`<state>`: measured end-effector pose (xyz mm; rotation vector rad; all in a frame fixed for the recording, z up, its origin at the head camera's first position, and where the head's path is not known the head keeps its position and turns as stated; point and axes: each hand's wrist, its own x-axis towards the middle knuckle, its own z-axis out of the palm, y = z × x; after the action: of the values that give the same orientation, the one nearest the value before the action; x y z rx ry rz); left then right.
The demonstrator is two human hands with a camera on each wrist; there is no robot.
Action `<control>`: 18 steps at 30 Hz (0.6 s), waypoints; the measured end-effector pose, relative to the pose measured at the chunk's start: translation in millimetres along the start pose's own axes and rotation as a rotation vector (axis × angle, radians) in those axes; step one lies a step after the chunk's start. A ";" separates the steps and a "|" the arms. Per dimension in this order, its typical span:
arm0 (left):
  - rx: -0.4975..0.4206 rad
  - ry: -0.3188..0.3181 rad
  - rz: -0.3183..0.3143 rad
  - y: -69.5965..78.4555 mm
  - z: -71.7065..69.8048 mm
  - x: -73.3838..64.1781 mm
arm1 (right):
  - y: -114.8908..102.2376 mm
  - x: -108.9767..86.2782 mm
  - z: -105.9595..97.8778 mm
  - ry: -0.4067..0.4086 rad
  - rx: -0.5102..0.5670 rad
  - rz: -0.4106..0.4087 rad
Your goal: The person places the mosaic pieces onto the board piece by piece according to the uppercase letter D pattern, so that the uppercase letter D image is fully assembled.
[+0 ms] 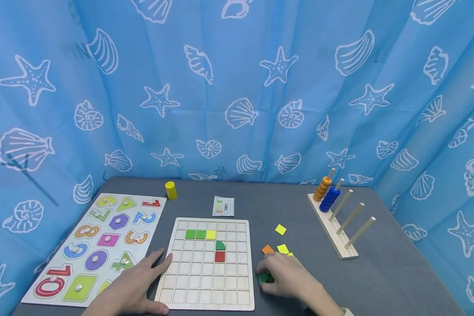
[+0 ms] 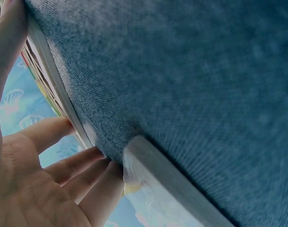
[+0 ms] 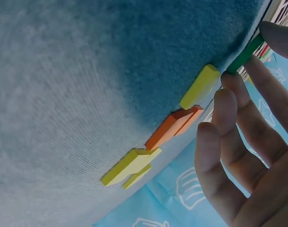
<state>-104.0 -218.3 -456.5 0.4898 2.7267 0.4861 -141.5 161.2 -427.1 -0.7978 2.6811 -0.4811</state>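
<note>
A pale wooden grid board (image 1: 203, 281) lies on the table. Set in its cells are two green squares (image 1: 195, 234), a yellow square (image 1: 211, 235), a green quarter-round tile (image 1: 220, 245) and a red square (image 1: 220, 256). My left hand (image 1: 136, 283) spreads along the board's left side, thumb and fingertips touching the edge; the left wrist view shows the fingers (image 2: 77, 172) between two board edges. To the right of the board, my right hand (image 1: 286, 276) pinches a green tile (image 3: 246, 54) between thumb and fingers, low over the cloth. Its full shape is partly hidden.
Loose yellow tiles (image 1: 280, 229) and an orange tile (image 1: 267, 249) lie beyond my right hand. A number puzzle (image 1: 102, 228) is at left, near a yellow cylinder (image 1: 170, 190). A printed pattern card (image 1: 229, 206) lies behind the board; a peg stacker (image 1: 339, 243) stands at right.
</note>
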 end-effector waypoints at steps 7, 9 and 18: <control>-0.001 0.010 0.003 -0.2 0.7 -0.6 | -7.3 3.3 -1.8 0.057 -0.007 -0.062; -0.001 0.013 0.000 -0.9 1.3 -0.6 | -11.1 5.7 -2.7 0.064 -0.008 -0.078; 0.000 0.017 0.010 -2.1 2.1 -1.0 | -30.8 17.9 -2.3 0.068 -0.057 -0.112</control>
<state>-103.0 -220.0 -458.9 0.5024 2.7419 0.4949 -142.2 127.2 -416.2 -0.9691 2.7338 -0.4679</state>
